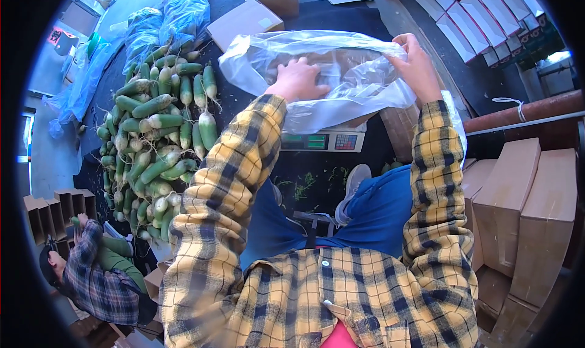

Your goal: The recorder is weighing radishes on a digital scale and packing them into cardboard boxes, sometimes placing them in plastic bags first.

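Observation:
A clear plastic bag (335,113) lies spread with its mouth open in front of me. Brown cardboard shows through its inside, apparently an open box lined by the bag. My left hand (298,80) reaches over the near left rim, fingers spread against the plastic. At the far right corner, my right hand (419,67) pinches the bag's edge between thumb and fingers. Beneath the bag, a digital scale (350,141) shows its keypad and display along the near side. To the left lies a large heap of green radishes (155,107) with pale root ends.
Cardboard boxes (244,24) stand beyond the bag, and taller cartons (503,202) crowd my right side. Open white-lined boxes (472,19) are stacked at far right. Blue plastic sheeting (183,13) lies behind the radishes. A person in plaid (100,278) works at lower left.

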Motion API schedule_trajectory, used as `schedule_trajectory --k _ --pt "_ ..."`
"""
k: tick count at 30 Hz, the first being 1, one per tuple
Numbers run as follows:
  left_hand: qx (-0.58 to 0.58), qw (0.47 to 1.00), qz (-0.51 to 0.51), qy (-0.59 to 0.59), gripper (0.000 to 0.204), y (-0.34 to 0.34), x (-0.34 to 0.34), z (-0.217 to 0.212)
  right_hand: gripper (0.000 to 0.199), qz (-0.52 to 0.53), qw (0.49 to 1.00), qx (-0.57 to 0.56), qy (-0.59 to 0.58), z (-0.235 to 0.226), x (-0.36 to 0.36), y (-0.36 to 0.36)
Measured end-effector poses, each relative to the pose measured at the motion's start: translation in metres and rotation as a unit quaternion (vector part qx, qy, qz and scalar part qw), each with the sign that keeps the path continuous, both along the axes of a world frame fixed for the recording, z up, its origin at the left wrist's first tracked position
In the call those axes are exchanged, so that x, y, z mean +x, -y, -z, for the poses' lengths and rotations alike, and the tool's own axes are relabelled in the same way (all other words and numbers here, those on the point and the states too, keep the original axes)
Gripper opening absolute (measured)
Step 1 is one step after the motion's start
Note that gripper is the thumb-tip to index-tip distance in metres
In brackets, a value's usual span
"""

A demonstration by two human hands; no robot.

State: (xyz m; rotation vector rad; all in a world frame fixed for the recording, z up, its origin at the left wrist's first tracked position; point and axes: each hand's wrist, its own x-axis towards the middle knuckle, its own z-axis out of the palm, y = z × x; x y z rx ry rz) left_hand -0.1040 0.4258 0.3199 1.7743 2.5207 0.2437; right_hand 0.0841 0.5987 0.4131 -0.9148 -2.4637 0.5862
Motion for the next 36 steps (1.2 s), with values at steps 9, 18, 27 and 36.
schedule_trajectory --k 9,18,27,36 --pt "0.031 0.99 0.062 0.119 0.031 -0.009 -0.042 0.051 0.025 -0.101 0.866 -0.452 -0.186 0.038 0.013 -0.054" --pt "0.103 0.985 0.111 0.085 0.026 0.007 -0.048 0.005 0.039 0.053 0.963 -0.215 -0.153 0.101 0.015 -0.112" --pt "0.227 0.973 -0.006 0.047 0.07 0.02 -0.104 0.052 0.037 0.072 0.989 -0.126 -0.012 0.154 -0.023 -0.118" --pt "0.232 0.759 -0.22 0.567 0.053 0.041 -0.144 0.088 0.038 -0.003 0.904 -0.413 0.111 0.153 0.021 -0.124"
